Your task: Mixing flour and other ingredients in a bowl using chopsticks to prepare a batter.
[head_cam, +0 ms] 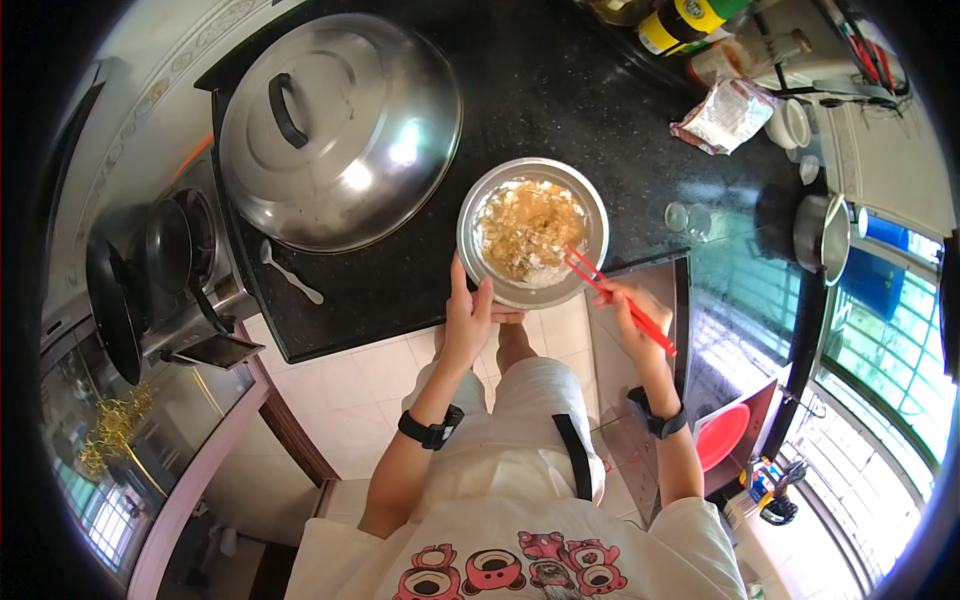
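Note:
A round metal bowl (469, 247) is held at the counter's front edge, with my left hand (474, 311) gripping its lower left rim, thumb up and fingers underneath. Inside it lies a lumpy brown and white mixture (532, 225), wet on top, with white powder along the near side. My right hand (637, 311) grips a pair of red chopsticks (637, 311). Their tips dip into the mixture at the bowl's right side.
A large domed steel lid (352, 187) covers the left of the black counter (555, 97). Near the left edge lies a spoon (292, 277). At right are a glass jar (688, 220), an opened packet (726, 116) and a metal pot (814, 232). Dark pans (169, 244) stand far left.

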A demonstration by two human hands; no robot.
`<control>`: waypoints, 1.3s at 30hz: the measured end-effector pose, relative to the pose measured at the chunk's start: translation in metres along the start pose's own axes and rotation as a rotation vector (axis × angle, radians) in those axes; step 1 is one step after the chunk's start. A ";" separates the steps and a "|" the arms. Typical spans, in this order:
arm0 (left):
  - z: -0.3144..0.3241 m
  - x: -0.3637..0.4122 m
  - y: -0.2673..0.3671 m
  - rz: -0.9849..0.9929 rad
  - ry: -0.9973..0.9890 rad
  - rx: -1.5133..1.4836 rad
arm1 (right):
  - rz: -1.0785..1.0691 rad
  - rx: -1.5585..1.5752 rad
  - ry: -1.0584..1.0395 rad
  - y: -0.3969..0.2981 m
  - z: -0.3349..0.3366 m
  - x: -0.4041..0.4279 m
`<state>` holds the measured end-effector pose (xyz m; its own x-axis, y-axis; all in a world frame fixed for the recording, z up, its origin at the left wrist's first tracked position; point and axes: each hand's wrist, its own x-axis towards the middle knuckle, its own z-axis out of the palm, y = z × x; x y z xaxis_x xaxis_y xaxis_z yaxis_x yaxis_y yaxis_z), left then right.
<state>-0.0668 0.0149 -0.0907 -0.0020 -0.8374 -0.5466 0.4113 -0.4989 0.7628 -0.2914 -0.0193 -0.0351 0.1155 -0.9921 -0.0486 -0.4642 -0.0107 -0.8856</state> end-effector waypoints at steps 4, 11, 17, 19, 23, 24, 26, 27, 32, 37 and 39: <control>-0.001 0.002 0.001 -0.016 -0.013 -0.012 | 0.043 0.014 -0.032 -0.007 0.012 -0.009; -0.002 0.004 0.001 -0.021 -0.024 -0.036 | -0.039 0.074 -0.078 -0.020 0.047 0.001; -0.002 0.005 0.003 -0.031 -0.030 -0.051 | -0.021 0.093 -0.027 -0.013 0.047 0.034; 0.000 0.004 0.003 -0.003 -0.018 -0.039 | -0.020 0.118 0.020 -0.009 0.042 0.041; 0.003 0.005 -0.005 0.018 -0.006 -0.057 | -0.058 0.021 0.024 -0.002 0.018 0.046; 0.005 0.005 -0.006 0.017 0.013 -0.084 | 0.006 0.020 0.040 0.000 0.010 0.043; 0.006 0.004 -0.007 0.019 0.042 -0.116 | 0.029 0.018 0.006 -0.009 -0.002 0.037; 0.007 0.004 -0.008 0.035 0.051 -0.125 | 0.055 0.011 -0.017 -0.011 -0.009 0.033; 0.012 0.003 -0.008 0.043 0.090 -0.138 | -0.104 -0.209 -0.179 -0.015 -0.015 0.007; 0.017 0.004 -0.011 0.051 0.089 -0.135 | -0.115 -0.251 -0.142 -0.024 0.007 -0.010; 0.021 0.001 -0.009 0.010 0.085 -0.133 | -0.127 -0.247 -0.122 -0.023 0.017 -0.019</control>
<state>-0.0896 0.0137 -0.0912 0.0776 -0.8173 -0.5710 0.5281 -0.4521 0.7188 -0.2676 0.0024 -0.0214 0.2838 -0.9588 -0.0126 -0.6373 -0.1787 -0.7496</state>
